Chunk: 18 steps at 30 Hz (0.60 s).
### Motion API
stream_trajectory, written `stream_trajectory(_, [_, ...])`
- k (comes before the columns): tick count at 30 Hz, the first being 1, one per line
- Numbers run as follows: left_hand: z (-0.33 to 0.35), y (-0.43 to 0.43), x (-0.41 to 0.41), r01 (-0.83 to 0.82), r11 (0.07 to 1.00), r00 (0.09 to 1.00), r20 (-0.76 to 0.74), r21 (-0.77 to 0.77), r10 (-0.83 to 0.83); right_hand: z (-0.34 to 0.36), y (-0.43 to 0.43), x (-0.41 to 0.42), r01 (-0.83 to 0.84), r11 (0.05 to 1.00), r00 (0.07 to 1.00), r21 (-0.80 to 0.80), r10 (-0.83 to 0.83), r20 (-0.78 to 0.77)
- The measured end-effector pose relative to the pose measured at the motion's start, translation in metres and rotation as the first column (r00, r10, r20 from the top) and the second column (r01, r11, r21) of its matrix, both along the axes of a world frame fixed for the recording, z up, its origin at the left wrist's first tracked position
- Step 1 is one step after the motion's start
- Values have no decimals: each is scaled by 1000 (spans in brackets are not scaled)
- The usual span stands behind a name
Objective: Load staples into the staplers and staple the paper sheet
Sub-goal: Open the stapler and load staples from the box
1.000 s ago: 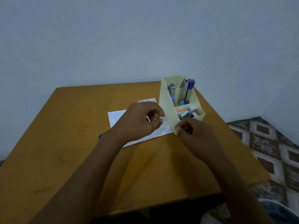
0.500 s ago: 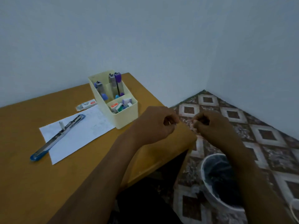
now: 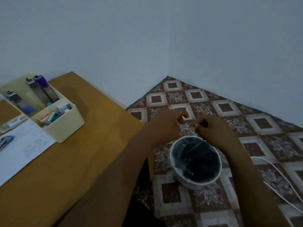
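Left hand (image 3: 165,126) and right hand (image 3: 213,131) have been carried from the table (image 3: 73,169) to above the bin (image 3: 170,158), both curled, any pinched scrap not discernible; paper sheet (image 3: 24,149) and stapler (image 3: 5,141) are left on the table, so loading is judged paused.

so the organizer (image 3: 65,128) sits on the desk (image 3: 73,161), paper sheet (image 3: 24,148) just front-left of it. The bin (image 3: 171,154) is on the floor (image 3: 270,145) right of the desk, cable (image 3: 282,176) further right.

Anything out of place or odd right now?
Nothing spilled or damaged. Left hand and right hand are off the table, both curled, above the lined bin; anything held is too small to see. A white cable trails nearby.
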<state>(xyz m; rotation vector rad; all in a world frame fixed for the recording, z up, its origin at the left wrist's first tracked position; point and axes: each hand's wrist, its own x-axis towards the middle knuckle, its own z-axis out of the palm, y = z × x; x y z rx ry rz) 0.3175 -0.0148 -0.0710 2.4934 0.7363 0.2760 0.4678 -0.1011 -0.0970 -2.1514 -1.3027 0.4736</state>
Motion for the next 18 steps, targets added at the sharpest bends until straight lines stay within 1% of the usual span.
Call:
stream_trajectory(2, [-1, 6, -6, -33, 999, 999, 7, -5, 33, -3, 2, -2, -13, 1000, 1000, -2, 13, 11])
stream_trajectory(4, [3, 12, -19, -72, 997, 997, 41, 4, 71, -5, 8, -8, -49, 999, 999, 3, 49, -15])
stream_trajectory(9, [22, 23, -64, -136, 989, 984, 127, 64, 127, 3, 24, -44, -188, 978, 979, 91, 194, -59])
stream_trajectory(13, [41, 27, -107, -194, 976, 972, 151, 100, 178, 20, 45, -89, -311, 937, 945, 156, 323, -56])
stream_trajectory(18, [61, 26, -168, -338, 939, 931, 171, 64, 323, 40, 71, -144, -455, 872, 883, 183, 468, -35])
